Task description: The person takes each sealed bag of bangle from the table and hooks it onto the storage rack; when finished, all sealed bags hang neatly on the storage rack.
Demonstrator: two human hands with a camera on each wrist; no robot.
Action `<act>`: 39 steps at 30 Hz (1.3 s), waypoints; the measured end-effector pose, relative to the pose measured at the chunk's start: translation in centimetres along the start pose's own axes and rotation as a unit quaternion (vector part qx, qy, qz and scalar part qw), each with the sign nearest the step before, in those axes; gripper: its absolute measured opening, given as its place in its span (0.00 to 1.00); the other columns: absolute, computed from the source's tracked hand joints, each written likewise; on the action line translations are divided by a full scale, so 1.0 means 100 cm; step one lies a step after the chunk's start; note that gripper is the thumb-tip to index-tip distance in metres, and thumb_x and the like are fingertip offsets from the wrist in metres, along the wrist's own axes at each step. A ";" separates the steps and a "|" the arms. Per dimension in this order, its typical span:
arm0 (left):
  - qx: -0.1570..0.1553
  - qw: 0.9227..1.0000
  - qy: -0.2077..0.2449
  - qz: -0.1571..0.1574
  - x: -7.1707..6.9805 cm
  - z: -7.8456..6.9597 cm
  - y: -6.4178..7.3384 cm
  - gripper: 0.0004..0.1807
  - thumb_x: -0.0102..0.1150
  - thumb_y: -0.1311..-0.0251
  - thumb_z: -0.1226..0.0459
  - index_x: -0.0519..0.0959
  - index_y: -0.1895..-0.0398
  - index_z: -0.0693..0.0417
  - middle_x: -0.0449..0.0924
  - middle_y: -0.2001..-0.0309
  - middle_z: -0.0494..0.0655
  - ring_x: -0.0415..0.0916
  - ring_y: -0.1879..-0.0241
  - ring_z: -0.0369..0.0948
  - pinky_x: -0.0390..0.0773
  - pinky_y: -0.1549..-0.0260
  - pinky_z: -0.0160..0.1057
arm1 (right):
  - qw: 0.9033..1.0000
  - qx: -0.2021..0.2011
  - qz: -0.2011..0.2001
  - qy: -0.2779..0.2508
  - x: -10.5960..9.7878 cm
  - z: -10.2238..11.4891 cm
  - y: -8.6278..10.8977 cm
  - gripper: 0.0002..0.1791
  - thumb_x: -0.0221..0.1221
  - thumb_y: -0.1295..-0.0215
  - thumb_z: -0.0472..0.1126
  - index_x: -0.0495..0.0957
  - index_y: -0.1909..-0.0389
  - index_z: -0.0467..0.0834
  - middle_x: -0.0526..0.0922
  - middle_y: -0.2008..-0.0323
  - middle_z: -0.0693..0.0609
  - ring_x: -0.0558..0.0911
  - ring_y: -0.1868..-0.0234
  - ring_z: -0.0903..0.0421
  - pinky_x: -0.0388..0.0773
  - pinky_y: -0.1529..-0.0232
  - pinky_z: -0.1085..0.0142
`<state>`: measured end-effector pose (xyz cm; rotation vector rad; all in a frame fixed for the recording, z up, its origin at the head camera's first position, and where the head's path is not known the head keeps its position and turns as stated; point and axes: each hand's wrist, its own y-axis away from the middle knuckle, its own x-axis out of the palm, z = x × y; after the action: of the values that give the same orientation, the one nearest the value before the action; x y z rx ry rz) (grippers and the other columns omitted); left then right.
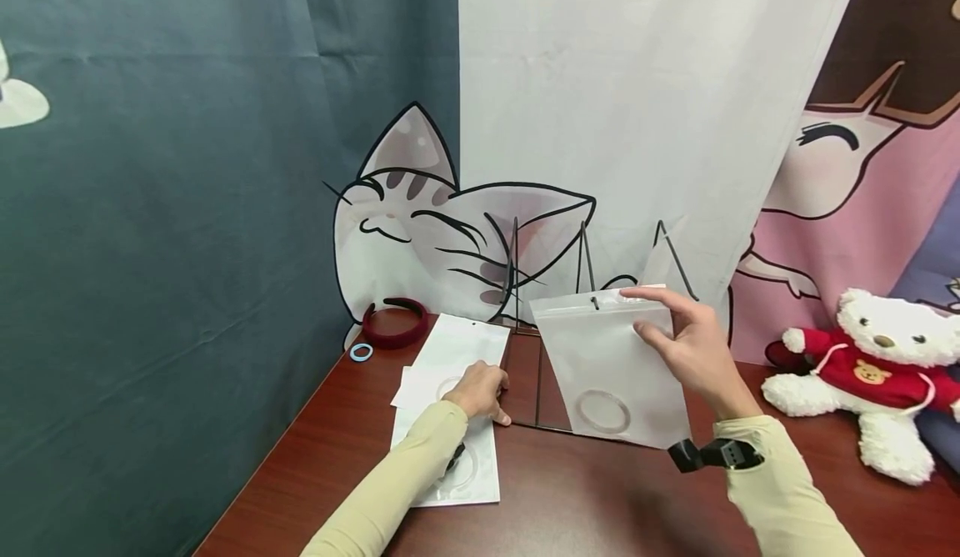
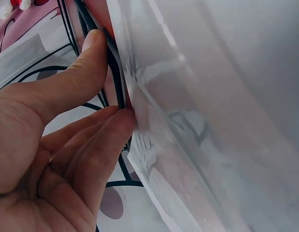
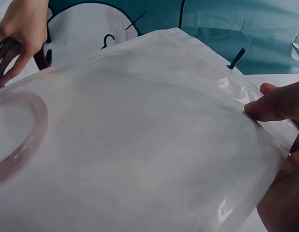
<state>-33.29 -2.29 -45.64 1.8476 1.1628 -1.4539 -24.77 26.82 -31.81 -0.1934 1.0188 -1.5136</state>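
My right hand (image 1: 693, 344) pinches the upper right edge of a translucent white zip bag (image 1: 637, 365) between thumb and fingers. Inside the bag's lower part lies a pale pink bangle (image 3: 41, 118). The tip of a dark hook (image 3: 236, 59) pokes through near the bag's top edge. This hook belongs to a black wire rack (image 1: 538, 382) on the table. Lower down on the left, my left hand (image 1: 480, 390) pinches a dark bar (image 2: 115, 72) of the rack between thumb and fingertips. Under the left forearm lie white bags (image 1: 480, 486), one with a ring shape inside.
At the back left of the brown table (image 1: 555, 499) lie a dark red headband (image 1: 408, 336) and a small blue ring (image 1: 362, 358). On the right sits a white teddy bear (image 1: 885, 373) in a red top. Printed curtains (image 1: 637, 82) hang behind the rack.
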 end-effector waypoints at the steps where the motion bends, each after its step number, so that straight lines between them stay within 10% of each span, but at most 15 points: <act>1: -0.002 1.000 -0.001 0.001 0.000 0.000 0.000 0.29 0.91 0.65 0.58 0.89 0.58 0.58 0.84 0.71 0.44 0.79 0.64 0.44 0.81 0.57 0.41 | 1.000 0.001 0.000 0.002 0.001 -0.001 -0.002 0.26 0.62 0.39 0.19 0.85 0.42 0.40 0.87 0.44 0.53 0.79 0.66 0.68 0.76 0.66 0.77; 8: -0.007 1.000 -0.003 0.000 0.001 0.001 0.000 0.29 0.91 0.65 0.58 0.89 0.57 0.58 0.83 0.72 0.44 0.79 0.64 0.44 0.81 0.57 0.40 | 1.000 0.017 -0.013 0.003 0.009 -0.010 -0.015 0.27 0.61 0.41 0.19 0.85 0.42 0.41 0.85 0.48 0.66 0.77 0.65 0.72 0.75 0.67 0.78; 23: -0.010 1.000 -0.005 0.002 0.004 0.004 0.000 0.29 0.91 0.65 0.57 0.89 0.57 0.57 0.83 0.72 0.44 0.79 0.63 0.45 0.81 0.56 0.41 | 0.997 0.053 -0.006 0.048 0.023 -0.035 -0.039 0.27 0.57 0.31 0.23 0.79 0.34 0.43 0.84 0.42 0.38 0.78 0.55 0.63 0.75 0.60 0.76; 39: -0.012 1.000 -0.004 0.007 0.002 0.000 -0.002 0.30 0.91 0.64 0.57 0.89 0.56 0.58 0.83 0.71 0.43 0.78 0.64 0.43 0.80 0.57 0.39 | 0.998 0.058 -0.008 0.025 0.025 -0.043 -0.048 0.30 0.59 0.33 0.23 0.76 0.31 0.40 0.82 0.45 0.32 0.65 0.84 0.65 0.65 0.84 0.71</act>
<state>-33.46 -2.13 -45.81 1.8286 1.1563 -1.4313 -31.61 26.10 -32.18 -0.0815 0.9680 -1.5938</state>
